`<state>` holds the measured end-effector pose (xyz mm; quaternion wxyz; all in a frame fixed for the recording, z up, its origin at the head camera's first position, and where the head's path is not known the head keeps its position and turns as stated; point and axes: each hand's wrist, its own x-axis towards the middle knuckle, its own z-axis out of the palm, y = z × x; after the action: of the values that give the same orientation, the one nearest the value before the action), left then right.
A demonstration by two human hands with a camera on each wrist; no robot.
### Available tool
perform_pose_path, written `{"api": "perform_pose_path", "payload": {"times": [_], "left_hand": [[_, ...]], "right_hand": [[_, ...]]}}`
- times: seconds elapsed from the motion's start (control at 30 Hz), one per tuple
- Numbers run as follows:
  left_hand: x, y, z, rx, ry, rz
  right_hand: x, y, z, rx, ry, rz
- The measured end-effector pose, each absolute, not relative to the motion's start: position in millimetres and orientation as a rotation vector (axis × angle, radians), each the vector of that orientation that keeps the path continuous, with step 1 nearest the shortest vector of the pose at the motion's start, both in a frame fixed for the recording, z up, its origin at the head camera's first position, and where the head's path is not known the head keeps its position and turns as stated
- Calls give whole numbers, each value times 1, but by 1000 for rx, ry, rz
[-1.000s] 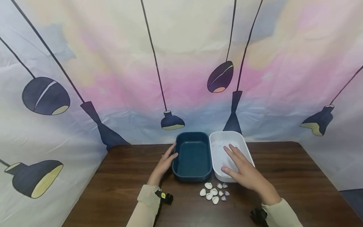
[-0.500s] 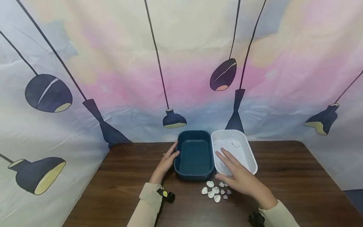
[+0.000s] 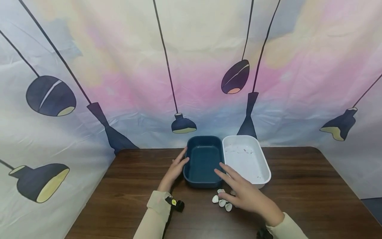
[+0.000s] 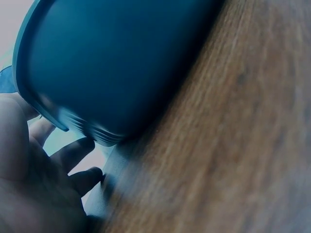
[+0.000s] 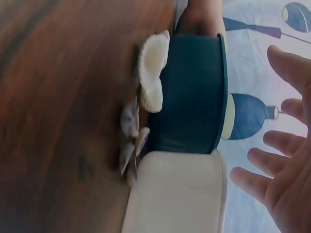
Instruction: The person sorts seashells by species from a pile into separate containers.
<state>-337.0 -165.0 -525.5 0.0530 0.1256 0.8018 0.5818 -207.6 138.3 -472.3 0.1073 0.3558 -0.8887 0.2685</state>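
Left hand [image 3: 174, 171] rests with straight fingers against the dark teal rectangular plastic tub [image 3: 204, 161], right hand [image 3: 243, 194] hovers spread and empty over the small pale seashells [image 3: 221, 201] on the dark wooden worktop [image 3: 298, 186], white rectangular plastic tub [image 3: 246, 160] alongside the teal one.

Both forearms wear pale cream long sleeves, the left sleeve [image 3: 150, 217] ending in a loosely folded cuff, the right sleeve [image 3: 286, 227] likewise light. A small black device [image 3: 176, 204] (with a yellow mark) sits at the left wrist; a second black unit [image 3: 262, 233] shows at the right wrist.
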Motion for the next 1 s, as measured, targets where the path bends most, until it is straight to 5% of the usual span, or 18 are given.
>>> {"api": "perform_pose_path", "payload": {"times": [1.0], "left_hand": [[-338,-165,-527,400,2490,1735]], "right_hand": [[-193,112,-489,1316,-2712,595]]}}
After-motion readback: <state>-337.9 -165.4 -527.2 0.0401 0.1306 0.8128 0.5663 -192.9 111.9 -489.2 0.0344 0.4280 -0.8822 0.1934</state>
